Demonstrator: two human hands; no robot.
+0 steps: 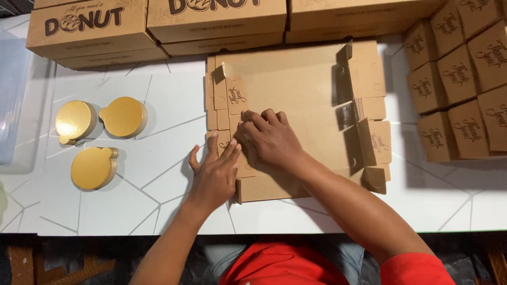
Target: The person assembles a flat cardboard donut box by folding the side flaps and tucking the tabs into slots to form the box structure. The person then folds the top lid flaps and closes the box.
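- At the far left edge, a translucent plastic bin [11,100] stands on the white table [158,89], which is marked with thin grey lines.
- Just right of the bin lie three small stacks of round gold cake boards [94,168], each with a little tab; two sit side by side, the third nearer the person.
- Along the back edge stand large brown cardboard cartons [92,29], closed and stacked in a row.
- The left hand [215,177] lies flat, fingers spread and straight, pressing the near left edge of the stack of flat box blanks [296,105]. Its grip is apart; it clamps nothing.
- The stack of blanks lies in the middle of the table, right in front of the person. The blanks are brown kraft card, die-cut with flaps and slots, with a script print on the side panels and a darker, shiny inner face where flaps have lifted on the right.
- The right hand [269,138] rests just beside the left, fingers curled onto the left-hand flaps of the top blank, pinching or pressing them; I cannot tell whether the grip has closed on the card.
- Judging by this, the top blank is unfolded, with folding barely begun.
- At the far right, finished small brown boxes [459,79] with the same script print stand packed together, so many are done.
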